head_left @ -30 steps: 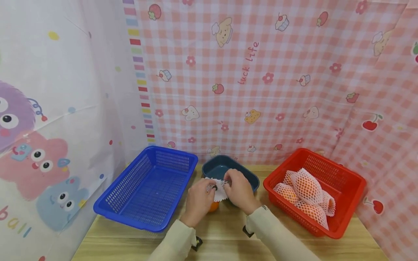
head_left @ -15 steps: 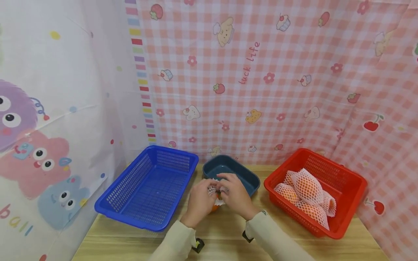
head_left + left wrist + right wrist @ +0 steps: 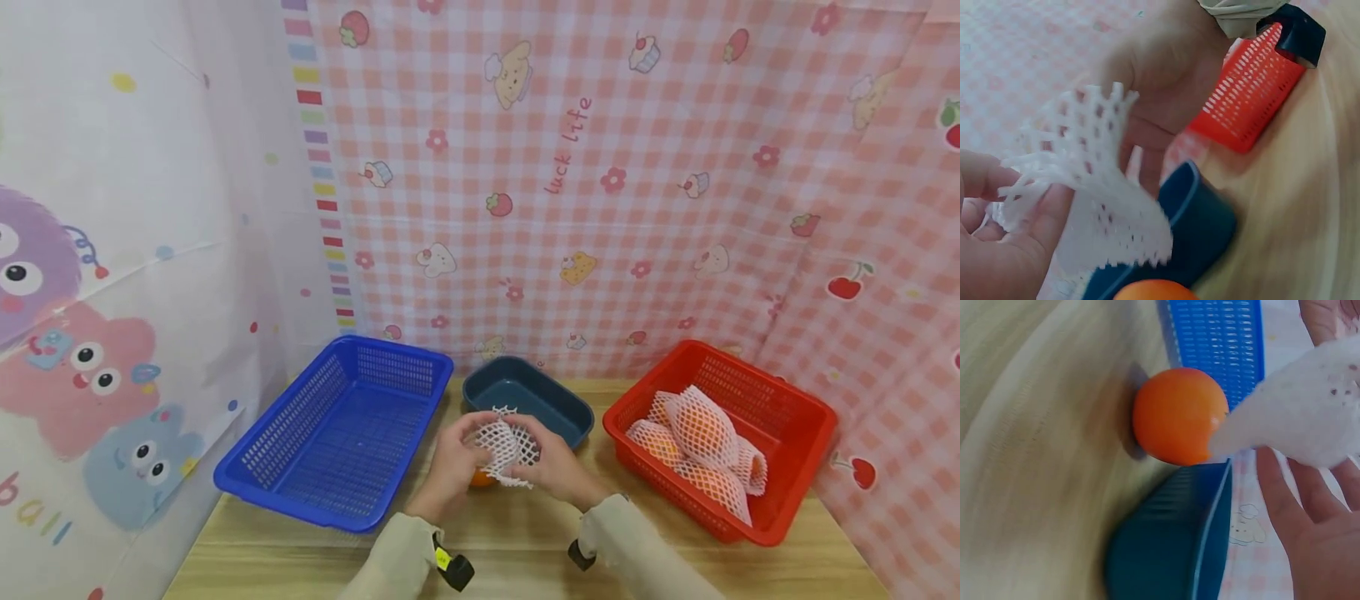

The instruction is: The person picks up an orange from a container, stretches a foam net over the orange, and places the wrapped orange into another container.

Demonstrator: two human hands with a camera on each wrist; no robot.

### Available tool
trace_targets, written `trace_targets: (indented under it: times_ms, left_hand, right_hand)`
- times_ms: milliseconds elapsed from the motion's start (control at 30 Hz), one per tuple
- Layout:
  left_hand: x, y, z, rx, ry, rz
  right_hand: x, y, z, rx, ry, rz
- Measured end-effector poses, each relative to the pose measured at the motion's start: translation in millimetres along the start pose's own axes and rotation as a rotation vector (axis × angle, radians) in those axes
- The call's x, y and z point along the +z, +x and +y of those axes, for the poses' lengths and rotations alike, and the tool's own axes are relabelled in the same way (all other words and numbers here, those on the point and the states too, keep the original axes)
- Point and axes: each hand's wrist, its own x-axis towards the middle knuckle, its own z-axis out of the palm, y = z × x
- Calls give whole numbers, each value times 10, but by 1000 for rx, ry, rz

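Both hands hold a white foam fruit net [image 3: 497, 447] between them, above the table in the head view. Thumb and fingers of the left hand [image 3: 454, 458] pinch one side of it. The right hand [image 3: 557, 463] curves round the other side, its thumb at the lower edge and its fingers near the top. Below the net, a smooth round orange fruit [image 3: 1179, 415] rests on the wooden table; the left hand and net mostly cover it in the head view. A dark teal tray [image 3: 551, 398] stands just behind the hands.
On the left is a blue plastic basket [image 3: 337, 450] with bare bottom visible. The red basket [image 3: 787, 433] at right holds several orange fruits in white foam nets [image 3: 701, 425]. A pink checked curtain [image 3: 480, 250] hangs behind the table.
The net, bunched between the fingertips before, is now spread wider. Both hands have drawn slightly apart and turned, with the fingers more spread. The baskets and tray stay in place.
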Motion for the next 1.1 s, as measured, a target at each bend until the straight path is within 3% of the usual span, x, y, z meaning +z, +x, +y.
trace_targets:
  times_ms: [200,267,433,533,600,700,833,1000,1100]
  left_hand:
    - [-17,-11,-125,-47,-50,-22]
    - [-34,-2,-172,-34,-28,9]
    - [-94,41,-295,27,209,205]
    - [-142,73,-379,42,401,264]
    - [-174,95,-445,48,502,242]
    - [-195,138,-562,50,623,163]
    - [-188,152,-696,18,682,88]
    - [-163,117,-783,-31,694,91]
    - [-155,110,-810,-32,659,136]
  right_hand:
    - [118,-39,121,-4,-105,92]
    - [145,-59,173,17,-118,98]
    - [159,-104,275,84,-117,91]
    - [149,-127,315,113,-121,77]
    - [141,-139,330,128,-129,68]
    - [119,-160,350,154,-143,59]
    - [105,-186,377,166,-173,49]
    - [98,-211,394,146,-198,34]
    - [87,-226,393,159,-183,30]
